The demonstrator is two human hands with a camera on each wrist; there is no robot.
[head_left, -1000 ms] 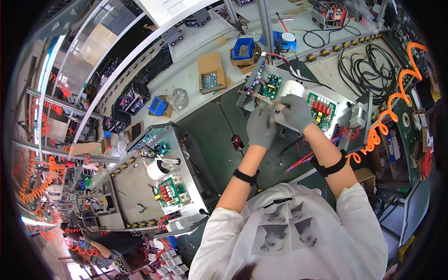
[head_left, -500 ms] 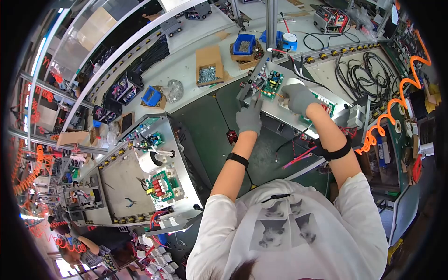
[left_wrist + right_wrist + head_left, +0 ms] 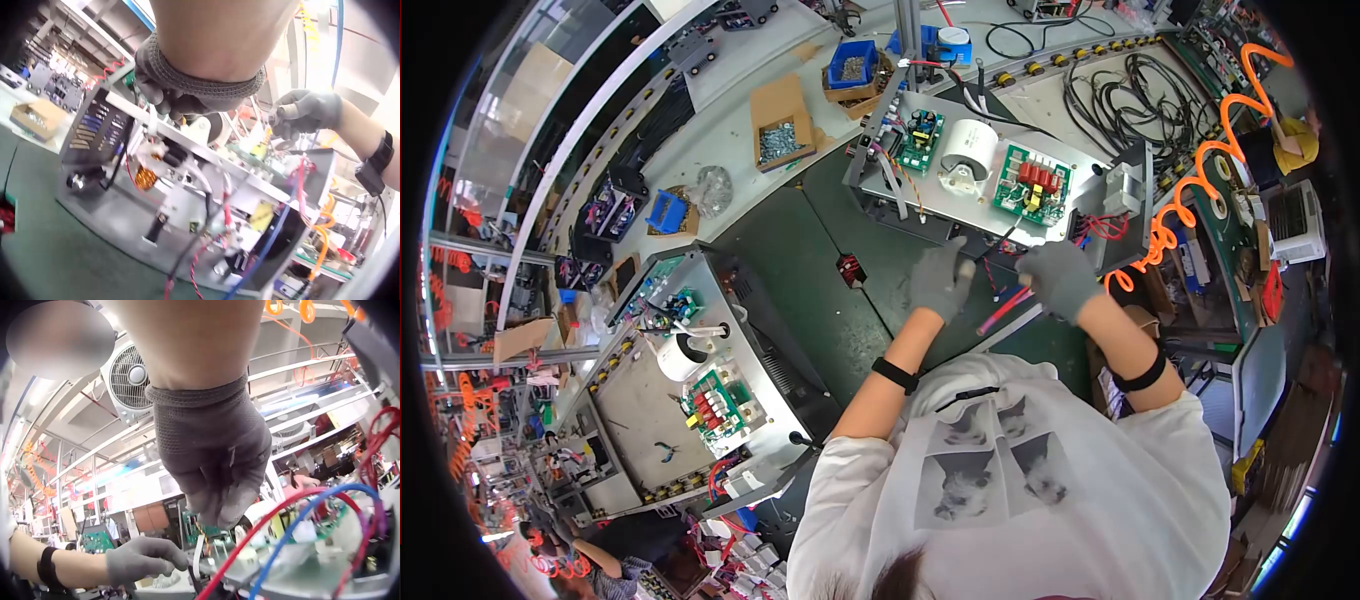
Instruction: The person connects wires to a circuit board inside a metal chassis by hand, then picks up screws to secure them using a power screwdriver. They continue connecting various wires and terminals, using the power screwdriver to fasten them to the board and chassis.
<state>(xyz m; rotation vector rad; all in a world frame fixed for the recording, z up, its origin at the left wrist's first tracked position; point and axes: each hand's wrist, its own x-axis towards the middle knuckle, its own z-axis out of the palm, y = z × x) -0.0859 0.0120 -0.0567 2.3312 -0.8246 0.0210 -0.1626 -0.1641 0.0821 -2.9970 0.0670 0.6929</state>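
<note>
An open metal chassis (image 3: 985, 205) on the green bench carries two green circuit boards and a white cylindrical capacitor (image 3: 969, 150). My gloved left hand (image 3: 941, 281) is at the chassis's near side, its fingers loosely bent and nothing seen in them. To its right, my gloved right hand (image 3: 1055, 278) is near the front edge, below the board with red parts (image 3: 1034, 186). Its fingers (image 3: 234, 506) point down with the tips close together; I cannot tell if they pinch anything. Red and blue wires (image 3: 300, 515) arch in front of this hand in the right wrist view.
A second similar chassis (image 3: 730, 370) stands at the left. Screws fill a cardboard box (image 3: 782, 135) behind, near blue bins (image 3: 853, 64). An orange coiled hose (image 3: 1200, 190) hangs at the right, beside a heap of black cable (image 3: 1135, 100). Another person is at the far lower left.
Both hands have come away from the boards and the capacitor, back toward my body. The capacitor and boards are now uncovered. The head view has shifted, so the bench appears further left.
</note>
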